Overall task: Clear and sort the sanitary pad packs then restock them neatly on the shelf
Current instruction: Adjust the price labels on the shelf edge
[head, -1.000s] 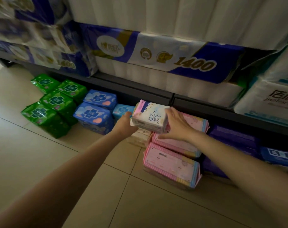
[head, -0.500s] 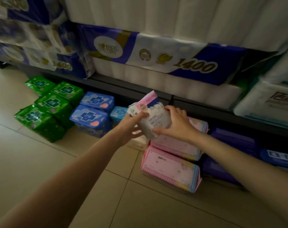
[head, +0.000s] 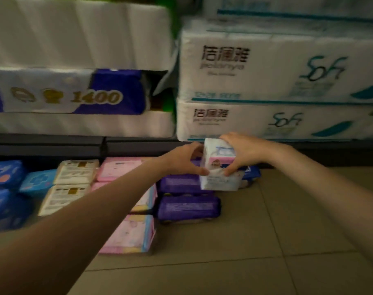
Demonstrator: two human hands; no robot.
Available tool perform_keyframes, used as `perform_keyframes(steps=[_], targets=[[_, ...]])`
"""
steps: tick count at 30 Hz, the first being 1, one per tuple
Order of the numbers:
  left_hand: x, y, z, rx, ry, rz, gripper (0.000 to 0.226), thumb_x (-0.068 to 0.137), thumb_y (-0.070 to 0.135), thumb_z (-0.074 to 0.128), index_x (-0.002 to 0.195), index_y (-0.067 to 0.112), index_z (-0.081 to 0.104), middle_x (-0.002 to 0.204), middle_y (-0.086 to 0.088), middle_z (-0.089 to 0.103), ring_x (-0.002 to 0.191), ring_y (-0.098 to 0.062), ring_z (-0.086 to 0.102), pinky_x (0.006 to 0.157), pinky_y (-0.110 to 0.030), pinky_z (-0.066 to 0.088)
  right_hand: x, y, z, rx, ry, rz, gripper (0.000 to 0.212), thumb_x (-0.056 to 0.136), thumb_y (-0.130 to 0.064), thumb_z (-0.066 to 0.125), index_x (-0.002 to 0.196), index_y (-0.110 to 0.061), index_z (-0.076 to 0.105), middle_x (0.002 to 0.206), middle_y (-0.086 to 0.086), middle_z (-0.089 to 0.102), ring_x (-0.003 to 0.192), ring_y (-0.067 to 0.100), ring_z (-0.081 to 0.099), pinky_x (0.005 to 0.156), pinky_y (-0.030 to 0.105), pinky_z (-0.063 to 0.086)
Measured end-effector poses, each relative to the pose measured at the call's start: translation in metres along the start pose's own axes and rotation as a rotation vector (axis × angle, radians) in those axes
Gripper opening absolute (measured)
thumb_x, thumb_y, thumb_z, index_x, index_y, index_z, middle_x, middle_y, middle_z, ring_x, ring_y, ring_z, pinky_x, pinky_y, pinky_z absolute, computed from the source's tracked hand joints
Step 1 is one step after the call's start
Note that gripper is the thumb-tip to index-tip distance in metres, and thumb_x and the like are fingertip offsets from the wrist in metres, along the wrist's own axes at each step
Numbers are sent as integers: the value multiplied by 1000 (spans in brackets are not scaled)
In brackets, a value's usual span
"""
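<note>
A white and pink pad pack [head: 218,155] is held between both hands just above another white pack [head: 220,182] on the floor. My left hand [head: 182,159] grips its left side, my right hand [head: 242,151] curls over its top and right side. Sorted groups lie on the floor tiles in front of the shelf: purple packs [head: 187,205], pink packs [head: 128,233], cream packs [head: 72,179] and blue packs [head: 4,188]. A dark blue pack [head: 252,172] peeks out behind the white one.
The dark bottom shelf edge [head: 47,143] runs above the packs. On it stand large tissue bales, one marked 1400 [head: 74,94] and white ones with teal print [head: 277,77]. Beige floor tiles [head: 255,241] stretch to the right and front.
Both hands have carried the white and pink pack to the right, past the pink and purple packs, down over another white pack. The view has swung right, so the green packs are out of sight.
</note>
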State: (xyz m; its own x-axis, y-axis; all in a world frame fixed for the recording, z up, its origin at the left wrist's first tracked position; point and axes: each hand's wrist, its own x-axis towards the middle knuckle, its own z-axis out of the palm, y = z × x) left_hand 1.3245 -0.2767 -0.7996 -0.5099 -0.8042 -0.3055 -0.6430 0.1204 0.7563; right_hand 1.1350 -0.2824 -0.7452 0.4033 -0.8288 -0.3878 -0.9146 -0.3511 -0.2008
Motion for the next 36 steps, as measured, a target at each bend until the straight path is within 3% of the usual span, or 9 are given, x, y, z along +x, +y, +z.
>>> perform_keyframes(steps=[4,8,11,15,18,23,27,31,36], targets=[[34,9,46,399,-54,-8,75,84,30,67,144,7,28,146,-12,37,132,-25,39,106,-26,29,-27,69,-4,-171,-76,221,75,62,-39,84,120,-13,45,124,8,51,112,25,49,88,31,39],[53,10,80,520,-187,-34,73,86,33,64,144,5,29,148,-15,32,135,-27,34,108,-32,28,-35,119,34,-359,-50,437,85,66,-37,82,134,-16,36,133,5,45,123,25,43,101,37,32],[62,10,89,580,-270,-90,78,90,37,58,148,8,17,155,-14,16,142,-28,19,114,-35,20,-31,145,68,-400,62,491,84,71,-29,79,139,-14,32,137,7,40,128,27,38,109,38,25],[68,4,89,618,-308,-147,78,92,37,55,150,10,9,158,-11,5,144,-26,10,114,-32,15,-22,164,100,-293,151,524,81,78,-34,73,143,-19,26,139,8,35,128,29,34,107,40,28],[70,0,89,616,-302,-149,77,92,34,56,150,10,12,157,-11,9,144,-25,13,113,-30,15,-19,170,112,-264,208,570,63,90,-31,59,144,-21,27,140,10,29,126,31,32,99,39,34],[63,-7,82,616,-211,-123,68,90,25,58,147,9,23,152,-12,24,138,-26,28,111,-30,24,-9,173,110,-19,99,567,50,93,-19,55,139,-13,38,135,15,39,124,33,40,98,39,40],[51,-5,66,633,-103,-111,60,91,22,56,143,8,31,148,-12,31,132,-29,36,107,-37,32,-15,168,91,221,158,691,51,88,-11,62,137,-14,45,137,15,46,123,31,46,96,36,43],[35,-2,54,674,-77,-107,64,91,27,56,146,11,26,152,-10,25,134,-29,34,108,-42,32,-28,161,81,181,178,687,57,89,0,53,142,-16,38,140,15,43,128,31,42,98,37,42],[24,6,44,695,-64,-135,63,92,27,55,146,14,26,153,-9,22,135,-29,32,109,-42,32,-33,156,89,211,206,661,66,86,-1,61,144,-13,32,144,14,36,132,30,37,103,37,37]])
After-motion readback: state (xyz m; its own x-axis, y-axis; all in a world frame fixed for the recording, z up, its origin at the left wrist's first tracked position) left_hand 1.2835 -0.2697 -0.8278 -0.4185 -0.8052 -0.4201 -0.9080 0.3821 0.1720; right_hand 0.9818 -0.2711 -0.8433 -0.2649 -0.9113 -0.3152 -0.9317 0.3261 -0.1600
